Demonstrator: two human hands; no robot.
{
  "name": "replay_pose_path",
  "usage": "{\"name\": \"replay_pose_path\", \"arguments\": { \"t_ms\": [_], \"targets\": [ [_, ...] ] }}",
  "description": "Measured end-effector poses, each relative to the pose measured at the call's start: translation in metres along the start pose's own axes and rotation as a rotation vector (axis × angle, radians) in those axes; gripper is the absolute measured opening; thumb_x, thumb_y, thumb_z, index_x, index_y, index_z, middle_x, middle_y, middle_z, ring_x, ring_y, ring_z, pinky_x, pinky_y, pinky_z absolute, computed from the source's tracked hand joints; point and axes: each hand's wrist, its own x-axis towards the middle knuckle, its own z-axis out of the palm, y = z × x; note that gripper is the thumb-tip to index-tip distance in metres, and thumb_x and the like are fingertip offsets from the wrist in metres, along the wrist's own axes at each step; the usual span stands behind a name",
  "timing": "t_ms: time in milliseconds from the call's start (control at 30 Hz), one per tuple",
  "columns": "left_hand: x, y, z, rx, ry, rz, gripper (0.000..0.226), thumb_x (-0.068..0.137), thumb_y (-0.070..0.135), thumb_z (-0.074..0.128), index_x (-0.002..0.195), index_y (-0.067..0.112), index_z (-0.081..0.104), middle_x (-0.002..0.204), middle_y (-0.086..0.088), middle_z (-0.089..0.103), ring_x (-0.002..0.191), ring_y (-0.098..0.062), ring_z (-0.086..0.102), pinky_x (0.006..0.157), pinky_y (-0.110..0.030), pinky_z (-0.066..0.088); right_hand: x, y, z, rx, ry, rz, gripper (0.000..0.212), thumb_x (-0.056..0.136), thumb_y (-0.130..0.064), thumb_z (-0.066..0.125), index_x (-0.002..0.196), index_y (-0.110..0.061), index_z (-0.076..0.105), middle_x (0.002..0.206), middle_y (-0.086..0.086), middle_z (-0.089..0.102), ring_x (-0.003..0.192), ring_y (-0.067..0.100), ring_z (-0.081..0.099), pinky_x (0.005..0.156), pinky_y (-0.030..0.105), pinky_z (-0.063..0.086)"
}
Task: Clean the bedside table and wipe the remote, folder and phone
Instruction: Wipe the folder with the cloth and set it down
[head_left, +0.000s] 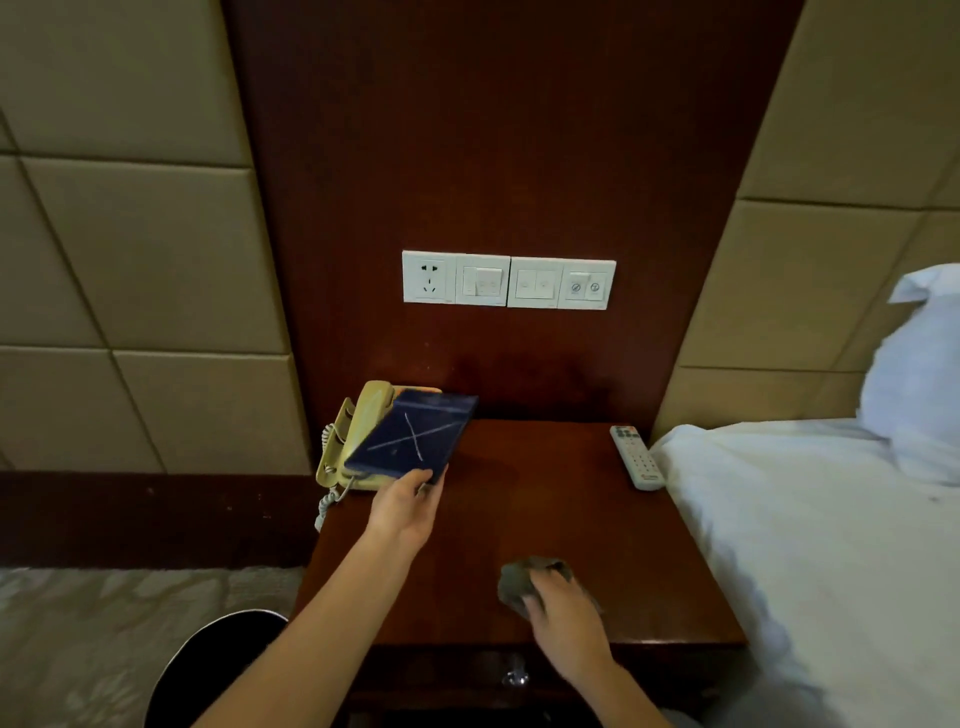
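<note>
A dark blue folder with a pale X on its cover is tilted over the beige phone at the back left of the dark wooden bedside table. My left hand grips the folder's near edge. My right hand holds a crumpled grey cloth against the tabletop near its front edge. A white remote lies at the table's right edge, beside the bed.
A bed with white sheets and a pillow borders the table on the right. A white panel of switches and a socket sits on the wooden wall. A dark round bin stands on the floor at the lower left. A drawer knob shows below the tabletop.
</note>
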Motion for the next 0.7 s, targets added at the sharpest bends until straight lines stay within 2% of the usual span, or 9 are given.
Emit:
{"name": "replay_pose_path", "arguments": {
  "t_ms": [33, 100, 200, 267, 367, 467, 567, 633, 700],
  "targets": [
    [-0.013, 0.002, 0.003, 0.040, -0.030, 0.006, 0.033, 0.093, -0.014, 0.040, 0.111, 0.012, 0.051, 0.131, -0.016, 0.049, 0.125, -0.031, 0.048, 0.100, -0.038, 0.044, -0.001, -0.002, -0.009, 0.121, 0.018, 0.055, 0.035, 0.101, -0.026, 0.041, 0.135, -0.019, 0.049, 0.132, -0.003, 0.056, 0.122, 0.015, 0.052, 0.099, 0.023, 0.037],
    [-0.036, 0.007, 0.010, 0.118, -0.102, 0.016, 0.040, 0.092, -0.013, 0.040, 0.124, 0.010, 0.049, 0.131, -0.015, 0.051, 0.120, -0.028, 0.052, 0.096, -0.037, 0.046, 0.002, -0.006, -0.030, 0.399, 0.125, 0.144, 0.033, 0.101, -0.019, 0.044, 0.133, -0.014, 0.053, 0.123, 0.002, 0.061, 0.118, 0.021, 0.056, 0.088, 0.022, 0.039],
    [-0.066, 0.011, 0.019, 0.232, -0.189, 0.029, 0.046, 0.092, -0.015, 0.040, 0.131, 0.008, 0.045, 0.126, -0.014, 0.054, 0.102, -0.022, 0.059, 0.080, -0.032, 0.054, 0.006, -0.023, -0.069, 0.633, 0.375, 0.173, 0.031, 0.101, -0.022, 0.044, 0.129, -0.015, 0.056, 0.112, 0.002, 0.064, 0.111, 0.026, 0.061, 0.090, 0.034, 0.047],
    [-0.087, 0.011, 0.023, 0.292, -0.260, 0.038, 0.046, 0.090, -0.017, 0.040, 0.128, 0.008, 0.046, 0.120, -0.013, 0.058, 0.098, -0.022, 0.061, 0.078, -0.028, 0.058, 0.006, -0.046, -0.100, 0.619, 0.564, 0.074, 0.034, 0.101, -0.023, 0.044, 0.133, -0.014, 0.053, 0.122, 0.005, 0.063, 0.116, 0.022, 0.058, 0.097, 0.033, 0.045],
    [-0.122, 0.006, 0.031, 0.401, -0.408, 0.068, 0.046, 0.089, -0.018, 0.041, 0.119, 0.015, 0.051, 0.113, -0.010, 0.064, 0.099, -0.021, 0.063, 0.086, -0.028, 0.053, -0.002, -0.096, -0.148, 0.406, 0.791, -0.235, 0.034, 0.099, -0.019, 0.047, 0.132, -0.013, 0.054, 0.129, 0.003, 0.058, 0.123, 0.019, 0.049, 0.104, 0.029, 0.036],
    [-0.154, 0.001, 0.041, 0.482, -0.550, 0.122, 0.046, 0.090, -0.015, 0.043, 0.122, 0.016, 0.051, 0.105, -0.008, 0.068, 0.093, -0.016, 0.066, 0.082, -0.026, 0.055, -0.021, -0.141, -0.167, 0.063, 0.736, -0.428, 0.033, 0.097, -0.020, 0.049, 0.128, -0.012, 0.056, 0.129, 0.006, 0.058, 0.130, 0.026, 0.044, 0.117, 0.041, 0.013],
    [-0.174, 0.009, 0.045, 0.472, -0.581, 0.187, 0.042, 0.090, -0.016, 0.040, 0.111, 0.017, 0.057, 0.093, -0.005, 0.070, 0.081, -0.013, 0.069, 0.069, -0.023, 0.058, -0.059, -0.169, -0.156, -0.066, 0.612, -0.605, 0.043, 0.097, -0.027, 0.040, 0.136, -0.013, 0.050, 0.135, 0.010, 0.056, 0.134, 0.022, 0.041, 0.117, 0.034, -0.001],
    [-0.181, 0.015, 0.043, 0.460, -0.583, 0.224, 0.040, 0.090, -0.015, 0.039, 0.107, 0.015, 0.059, 0.094, -0.005, 0.072, 0.086, -0.014, 0.070, 0.069, -0.024, 0.058, -0.076, -0.173, -0.155, -0.162, 0.480, -0.735, 0.048, 0.096, -0.029, 0.034, 0.140, -0.015, 0.046, 0.141, 0.009, 0.050, 0.136, 0.012, 0.031, 0.118, 0.025, -0.007],
    [-0.188, 0.018, 0.042, 0.422, -0.616, 0.208, 0.041, 0.089, -0.016, 0.040, 0.111, 0.014, 0.058, 0.100, -0.007, 0.072, 0.093, -0.016, 0.069, 0.074, -0.025, 0.058, -0.068, -0.168, -0.176, -0.270, 0.478, -0.754, 0.046, 0.097, -0.026, 0.036, 0.141, -0.015, 0.045, 0.139, 0.011, 0.053, 0.136, 0.017, 0.037, 0.118, 0.031, -0.005]
  ]
}}
